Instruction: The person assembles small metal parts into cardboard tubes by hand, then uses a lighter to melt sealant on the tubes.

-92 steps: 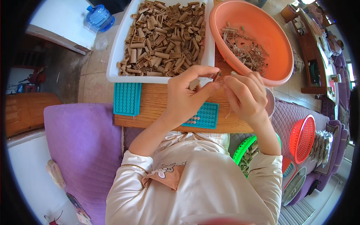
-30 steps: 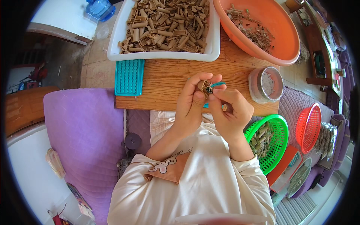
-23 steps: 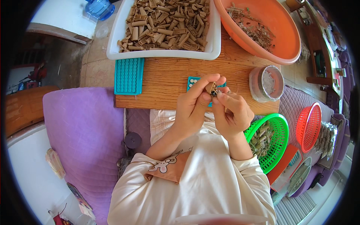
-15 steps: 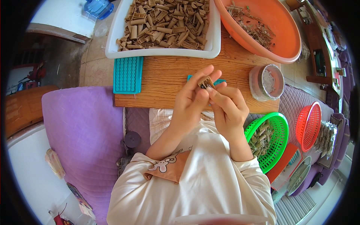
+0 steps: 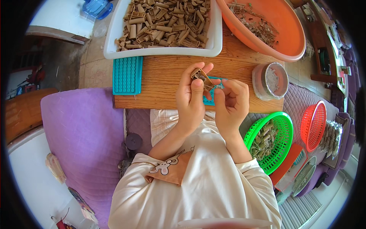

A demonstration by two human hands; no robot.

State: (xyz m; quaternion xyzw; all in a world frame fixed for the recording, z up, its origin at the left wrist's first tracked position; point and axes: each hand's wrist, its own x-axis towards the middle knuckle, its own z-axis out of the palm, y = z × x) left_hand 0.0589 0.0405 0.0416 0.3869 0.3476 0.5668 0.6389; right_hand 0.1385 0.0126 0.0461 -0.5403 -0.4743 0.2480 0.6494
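hands (image 5: 211, 101) drawn back from orange basin (image 5: 284, 26), brown piece (image 5: 202, 77) now raised

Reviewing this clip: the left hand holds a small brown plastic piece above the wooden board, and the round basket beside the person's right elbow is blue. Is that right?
Not quite. The round basket beside the right elbow is green, not blue, as the head view shows. The rest holds: the left hand holds a small brown plastic piece above the wooden board.
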